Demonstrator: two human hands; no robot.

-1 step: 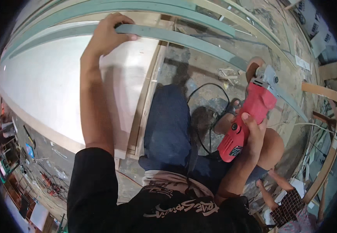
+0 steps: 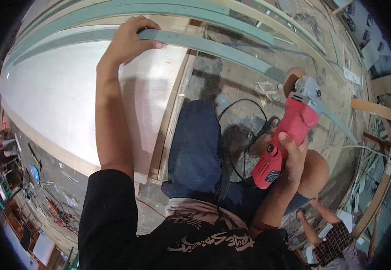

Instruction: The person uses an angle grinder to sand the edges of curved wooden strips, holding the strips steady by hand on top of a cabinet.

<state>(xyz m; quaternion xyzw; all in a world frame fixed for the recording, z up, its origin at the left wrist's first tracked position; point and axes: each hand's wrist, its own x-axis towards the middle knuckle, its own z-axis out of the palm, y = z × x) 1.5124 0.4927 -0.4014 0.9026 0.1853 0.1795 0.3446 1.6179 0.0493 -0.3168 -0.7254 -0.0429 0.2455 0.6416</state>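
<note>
My left hand [image 2: 134,41] is closed around a long pale-green strip [image 2: 213,47], with the thumb below and fingers above. The strip runs across a white panel [image 2: 56,90] and out to the right over the floor. In my right hand [image 2: 295,150] is a red angle grinder [image 2: 290,128], gripped by its body, with the thumb on the near side. The grinder's brownish disc [image 2: 293,80] meets the strip or lies right beside it; the exact contact cannot be made out. A black cord [image 2: 249,101] loops on the floor by my foot.
More green strips [image 2: 173,10] lie along the far side. At the right stands a wooden frame [image 2: 386,189], with scraps around it. Another person [image 2: 332,245] is low at the right. Tools and cords [image 2: 58,211] lie on the floor at the left.
</note>
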